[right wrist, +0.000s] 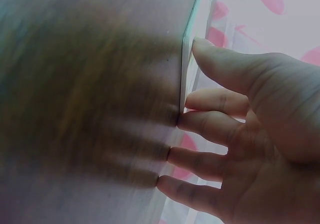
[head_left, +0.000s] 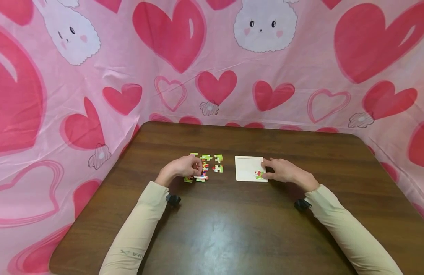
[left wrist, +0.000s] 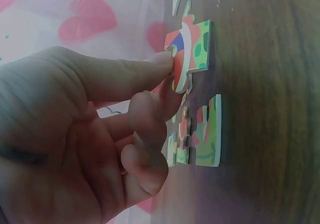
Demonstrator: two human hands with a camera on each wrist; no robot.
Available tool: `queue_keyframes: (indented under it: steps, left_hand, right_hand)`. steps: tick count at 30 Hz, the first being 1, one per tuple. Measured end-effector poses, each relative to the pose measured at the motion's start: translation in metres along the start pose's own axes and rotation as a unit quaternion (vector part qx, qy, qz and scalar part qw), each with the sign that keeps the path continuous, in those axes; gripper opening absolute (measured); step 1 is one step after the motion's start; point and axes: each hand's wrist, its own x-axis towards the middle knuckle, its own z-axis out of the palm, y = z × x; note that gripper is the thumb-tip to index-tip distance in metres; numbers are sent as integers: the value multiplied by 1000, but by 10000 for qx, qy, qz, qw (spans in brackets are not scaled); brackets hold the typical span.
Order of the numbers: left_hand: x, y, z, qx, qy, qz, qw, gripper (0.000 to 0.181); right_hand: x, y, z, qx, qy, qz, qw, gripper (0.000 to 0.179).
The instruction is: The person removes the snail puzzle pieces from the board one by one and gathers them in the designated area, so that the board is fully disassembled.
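Note:
My left hand [head_left: 184, 167] pinches a jigsaw piece [left wrist: 196, 48] between thumb and fingertips. Red, blue and dotted green show on it, with a white stripe. Below and around that hand lie several loose jigsaw pieces [head_left: 207, 157], partly covered by it in the head view. Farther right is a square white puzzle tray [head_left: 245, 167] with a raised border. One green, red and white piece [head_left: 258, 175] sits in its near right corner. At the tray's right side, my right hand [head_left: 284, 170] rests its thumb on the rim, its other fingers extended down to the tabletop.
Everything lies on a dark brown wooden table [head_left: 212, 221] with rounded corners. Pink cloth [head_left: 232, 110] with hearts and rabbit faces hangs behind it and along the sides. Two stray pieces, a green one [head_left: 218, 157] and a red-and-green one [head_left: 218, 169], lie between hand and tray.

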Motion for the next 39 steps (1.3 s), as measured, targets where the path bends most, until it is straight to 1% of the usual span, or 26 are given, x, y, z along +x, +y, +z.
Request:
queue_keyframes:
  steps: [6,11,13,15,17,21,26,28,32,36,39]
  left_hand:
    - [1,-1,3,-1,23,-84,10000,9]
    - [2,-1,6,-114,-94,-158,9998,7]
    - [2,-1,6,-128,-80,-204,9997,7]
    - [2,-1,6,-155,3,-259,9995,8]
    - [2,0,5,-173,158,-285,9993,10]
    - [3,3,4,-201,454,-218,9985,14]
    - [7,13,4,-220,579,-34,9981,12]
    - [10,18,5,-194,610,27,9979,10]
    - [17,30,9,-285,645,117,9974,10]
    - [27,45,15,-283,614,290,9973,16]
    - [36,57,19,-209,566,405,9974,22]
  right_hand:
    - [0,-2,1,27,-50,125,9999,24]
    - [-1,-1,1,46,1,75,10000,24]
    - [-1,-1,2,50,19,38,10000,23]
    - [-1,-1,2,45,26,5,10000,23]
    - [-1,-1,1,39,28,-11,10000,23]
    - [-1,-1,1,57,2,44,10000,24]
    - [-1,-2,0,102,-42,102,9999,26]
    - [-1,-2,0,124,-55,120,9998,27]
    - [-1,-1,1,135,-56,126,9998,26]
    - [-1,0,1,82,-24,67,9999,28]
    - [-2,0,1,72,-11,67,10000,36]
